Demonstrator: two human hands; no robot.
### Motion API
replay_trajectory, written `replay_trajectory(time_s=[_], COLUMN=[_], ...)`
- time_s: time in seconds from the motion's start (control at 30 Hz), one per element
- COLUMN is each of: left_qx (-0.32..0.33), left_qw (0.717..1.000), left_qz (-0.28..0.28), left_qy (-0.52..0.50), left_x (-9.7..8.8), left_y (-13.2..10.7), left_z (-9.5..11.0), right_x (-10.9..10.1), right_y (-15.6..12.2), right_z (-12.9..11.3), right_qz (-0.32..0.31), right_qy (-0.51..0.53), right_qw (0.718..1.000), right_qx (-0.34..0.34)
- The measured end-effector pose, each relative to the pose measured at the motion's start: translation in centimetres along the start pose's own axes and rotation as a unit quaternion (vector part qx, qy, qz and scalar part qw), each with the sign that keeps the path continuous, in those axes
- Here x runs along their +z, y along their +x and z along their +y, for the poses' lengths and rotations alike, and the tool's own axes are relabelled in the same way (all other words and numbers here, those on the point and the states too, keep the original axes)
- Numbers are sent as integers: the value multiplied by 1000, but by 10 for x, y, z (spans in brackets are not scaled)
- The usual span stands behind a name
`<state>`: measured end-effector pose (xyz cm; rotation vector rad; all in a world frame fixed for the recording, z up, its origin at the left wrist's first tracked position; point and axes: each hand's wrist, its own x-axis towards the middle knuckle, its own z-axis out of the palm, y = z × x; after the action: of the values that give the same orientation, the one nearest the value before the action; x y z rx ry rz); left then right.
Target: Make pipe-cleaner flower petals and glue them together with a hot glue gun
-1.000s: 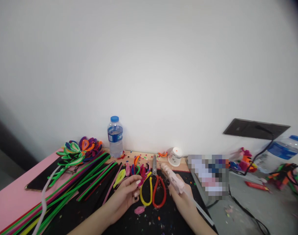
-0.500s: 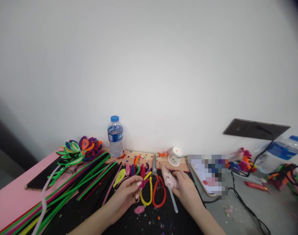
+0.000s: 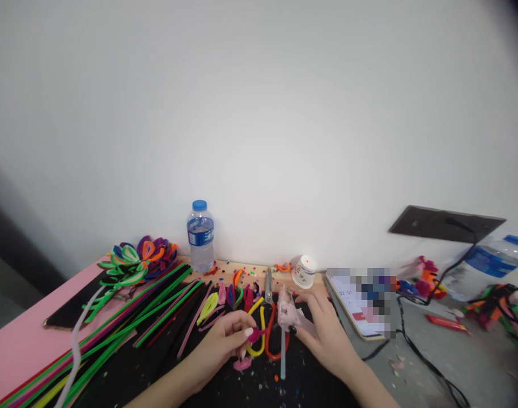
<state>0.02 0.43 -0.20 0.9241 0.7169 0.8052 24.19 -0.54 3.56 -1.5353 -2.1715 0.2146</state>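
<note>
My left hand pinches a small magenta pipe-cleaner loop just above the black mat. My right hand grips a pale pink glue gun; a clear glue stick pokes out of it toward me. The gun hovers over scissors with one yellow and one red handle. The two hands are close together, the loop just left of the gun. A pink petal piece lies on the mat below my left fingers.
Long green, pink and black pipe cleaners fan across the left. Looped petals pile by a water bottle. A white cup, a phone, black cables and more craft bits lie to the right.
My right hand has swung the glue gun leftward over the scissors, its stick now pointing toward me. My left hand has lifted the magenta loop slightly right, toward the gun.
</note>
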Motion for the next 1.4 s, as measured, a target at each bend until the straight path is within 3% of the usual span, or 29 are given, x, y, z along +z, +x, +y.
replay_trajectory(time_s=[0.13,0.3,0.47,0.7,0.97,1.4], left_qx=[14,12,11,12,18,31], left_qw=[999,994,992,992,995,997], left_qz=[-11,-34,-45,-54,-55,-38], left_qy=[48,106,118,115,87,58], left_x=[-1,0,1,-2,0,-3], left_y=[0,-1,-1,0,0,3], left_z=[-3,-5,-6,-8,-6,-8], right_x=[0,15,27,31,36,44], right_y=[-6,-15,-17,-17,-20,-21], right_z=[-11,-32,-47,-43,-44,-47], right_qz=[15,-31,-34,-30,-37,33], right_qy=[42,71,59,47,42,93], right_qw=[998,990,987,990,987,979], right_qx=[-52,-117,-148,-126,-149,-181])
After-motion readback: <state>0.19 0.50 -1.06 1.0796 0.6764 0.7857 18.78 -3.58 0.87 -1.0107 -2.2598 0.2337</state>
